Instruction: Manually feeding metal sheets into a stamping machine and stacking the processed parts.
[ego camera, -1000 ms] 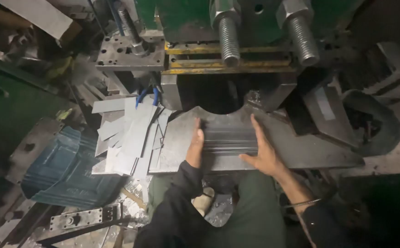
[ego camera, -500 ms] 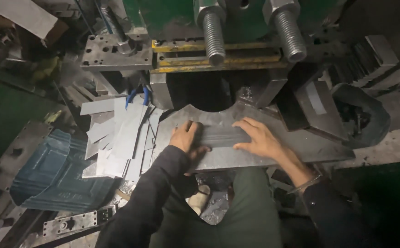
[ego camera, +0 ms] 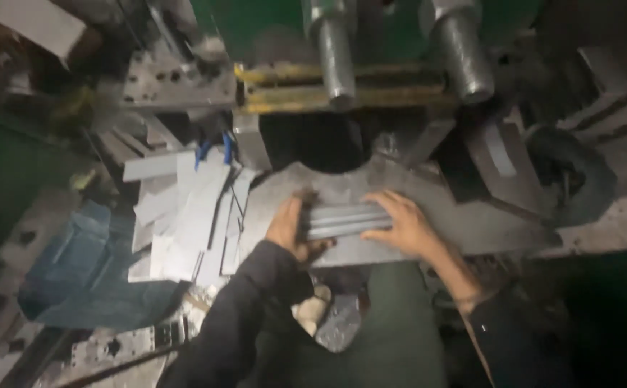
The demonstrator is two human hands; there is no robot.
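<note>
**Stack of metal strips pinned between two hands**

Grey stack of metal strips (ego camera: 346, 220) lying flat on the steel press table (ego camera: 486, 223), just below the dark round cut-out. Clasped end to end: left hand (ego camera: 292, 230) pressed against the left end with fingers curled about it, right hand (ego camera: 403, 226) spread over the right end, fingers laid on top and closed down on the strips. Strips between the palms, long edges running left to right. Further left, loose cut metal sheets (ego camera: 184, 215) heaped beside the table, a blue bin (ego camera: 76, 266) below them. Above, two threaded columns (ego camera: 335, 50) and yellow bars (ego camera: 342, 93) of the green press.
</note>
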